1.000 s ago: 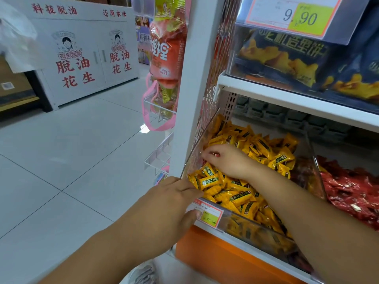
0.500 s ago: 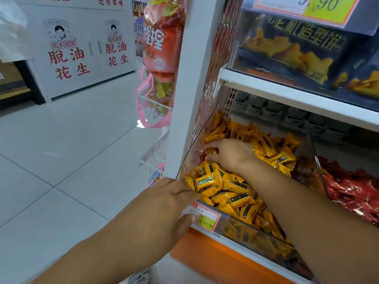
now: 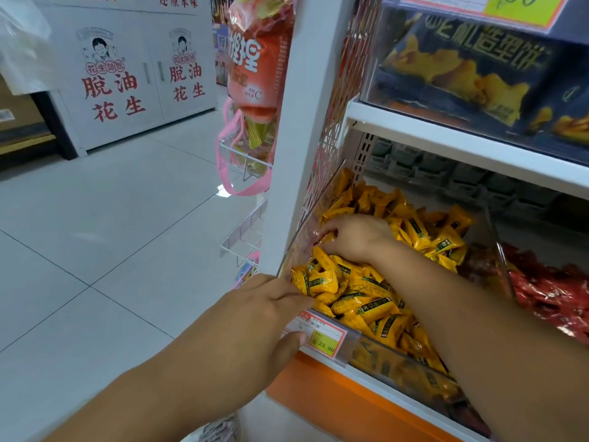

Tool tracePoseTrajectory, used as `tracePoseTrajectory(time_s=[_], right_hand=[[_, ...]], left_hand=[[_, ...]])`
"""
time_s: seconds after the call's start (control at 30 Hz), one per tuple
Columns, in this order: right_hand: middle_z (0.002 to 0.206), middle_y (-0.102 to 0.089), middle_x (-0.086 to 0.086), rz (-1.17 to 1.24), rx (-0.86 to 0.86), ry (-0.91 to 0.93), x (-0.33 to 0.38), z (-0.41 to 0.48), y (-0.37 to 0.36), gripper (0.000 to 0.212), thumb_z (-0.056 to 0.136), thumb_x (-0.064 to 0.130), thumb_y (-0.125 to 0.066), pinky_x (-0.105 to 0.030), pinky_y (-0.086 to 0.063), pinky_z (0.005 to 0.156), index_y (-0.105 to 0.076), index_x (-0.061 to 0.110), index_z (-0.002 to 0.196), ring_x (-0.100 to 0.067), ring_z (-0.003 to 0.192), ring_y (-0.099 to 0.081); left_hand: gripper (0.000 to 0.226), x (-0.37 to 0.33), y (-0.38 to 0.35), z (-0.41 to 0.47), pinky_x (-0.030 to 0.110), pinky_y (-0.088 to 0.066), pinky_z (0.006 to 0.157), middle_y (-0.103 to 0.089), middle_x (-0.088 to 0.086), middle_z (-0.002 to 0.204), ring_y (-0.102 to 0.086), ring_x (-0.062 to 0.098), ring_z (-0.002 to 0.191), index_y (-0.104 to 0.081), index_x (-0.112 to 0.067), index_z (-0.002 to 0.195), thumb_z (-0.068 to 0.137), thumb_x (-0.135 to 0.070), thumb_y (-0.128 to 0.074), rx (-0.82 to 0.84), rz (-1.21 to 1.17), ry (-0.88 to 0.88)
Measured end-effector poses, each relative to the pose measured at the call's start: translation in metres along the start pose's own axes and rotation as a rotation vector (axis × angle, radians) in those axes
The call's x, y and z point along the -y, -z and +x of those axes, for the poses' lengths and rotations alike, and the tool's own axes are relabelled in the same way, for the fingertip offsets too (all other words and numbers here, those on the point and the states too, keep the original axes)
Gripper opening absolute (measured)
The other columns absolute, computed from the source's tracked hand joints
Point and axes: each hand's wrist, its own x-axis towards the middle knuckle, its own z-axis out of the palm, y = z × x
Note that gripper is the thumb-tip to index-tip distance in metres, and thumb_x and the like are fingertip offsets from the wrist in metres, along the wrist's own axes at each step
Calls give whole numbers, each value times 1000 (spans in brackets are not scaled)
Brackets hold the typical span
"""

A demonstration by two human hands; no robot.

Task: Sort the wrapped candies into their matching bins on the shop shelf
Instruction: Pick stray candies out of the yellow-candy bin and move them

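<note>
Head view looks down at a pale tiled floor (image 3: 95, 234) on the left and the shop shelf (image 3: 446, 138) on the right, with its white upright post at the left end. Across the aisle stands a white cabinet (image 3: 127, 74) printed with red characters. On the upper board, dark-blue snack packs (image 3: 462, 65) sit behind a clear front. On the lower board, at the shelf's left end and reaching its front edge, stands a clear bin (image 3: 302, 231) heaped with yellow candies (image 3: 366, 291). Just beyond its right wall lies a pile of red candies (image 3: 554, 295) in the next compartment. An orange bag (image 3: 258, 59) hangs on the outer side of the post. The left grip (image 3: 255, 317), a bare hand, holds the bin's front-left corner: its fingers lie over the rim, touching the nearest yellow wrappers, and its thumb presses the front face beside the price tag (image 3: 322, 334), which reads 23.90. The right grip (image 3: 357, 237) reaches over the front rim to the bin's left wall, knuckles up and fingers curled down into the heap. Its fingertips pinch a reddish candy (image 3: 319, 241), small and partly hidden, right against the clear wall.
</note>
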Motion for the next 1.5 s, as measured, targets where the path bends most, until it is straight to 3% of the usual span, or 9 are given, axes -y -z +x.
tracePoseTrajectory(time_s=[0.1,0.23,0.37,0.63,0.73,0.87,1.23,1.37,1.5], right_hand=[[134,-56,10,11,-44,-14,0,-3,-6,40,88,68,-47,-29,-37,80,-58,49,120,-19,123,-51],[134,-56,10,-38,-74,-35,4,1,-9,38,90,64,-48,-31,-44,89,-60,46,121,-20,124,-50],[120,-64,9,38,-183,-63,5,-1,-16,24,93,52,-52,-28,-41,77,-67,40,108,-18,114,-56],[126,-61,-1,600,-229,-122,-14,-27,-3,15,84,46,-68,-31,-48,80,-64,36,74,-17,101,-59],[117,-62,7,675,-253,-150,-21,-51,15,15,84,44,-70,-28,-41,83,-71,28,83,-12,107,-55],[101,-58,9,756,-177,-183,-33,-83,39,21,85,38,-70,-23,-36,75,-72,20,96,-5,91,-50],[107,-63,12,844,-194,-191,-38,-109,45,11,83,37,-71,-26,-39,80,-73,28,89,-4,93,-54],[76,-58,5,992,-104,-211,-44,-107,44,12,85,29,-71,-19,-37,48,-67,18,85,-9,59,-46],[70,-49,-9,1337,53,-202,-50,-95,42,11,92,6,-59,-15,-36,37,-51,7,84,-8,47,-41]], left_hand=[[46,0,-2,0,8,-19,101,-38,-29,136,-26,-7,125,-36,-44,144,98,-49,-40,-18,-32,-26],[49,-1,0,0,15,-29,106,-45,-26,134,-33,-3,124,-43,-42,141,93,-53,-37,-12,-43,-15],[46,-3,2,1,12,-22,108,-36,-29,138,-24,-7,127,-34,-44,144,99,-47,-39,7,-9,-28],[51,-4,4,4,20,-30,109,-43,-23,136,-32,-1,124,-41,-40,141,93,-55,-29,44,20,-17],[61,-7,4,6,19,-30,106,-46,-20,135,-35,2,123,-43,-40,140,84,-55,-24,68,37,3],[43,-8,4,7,17,-29,104,-45,-22,136,-35,2,123,-41,-42,141,99,-51,-38,61,49,6],[63,-18,-1,19,24,-38,101,-56,-18,128,-44,4,119,-49,-41,137,84,-58,-20,72,55,-14],[60,-19,-3,23,26,-37,102,-54,-20,130,-42,4,121,-48,-41,137,85,-58,-23,92,46,-19],[60,-21,-2,23,26,-38,103,-52,-21,130,-42,1,120,-45,-43,138,85,-59,-22,117,18,-24]])
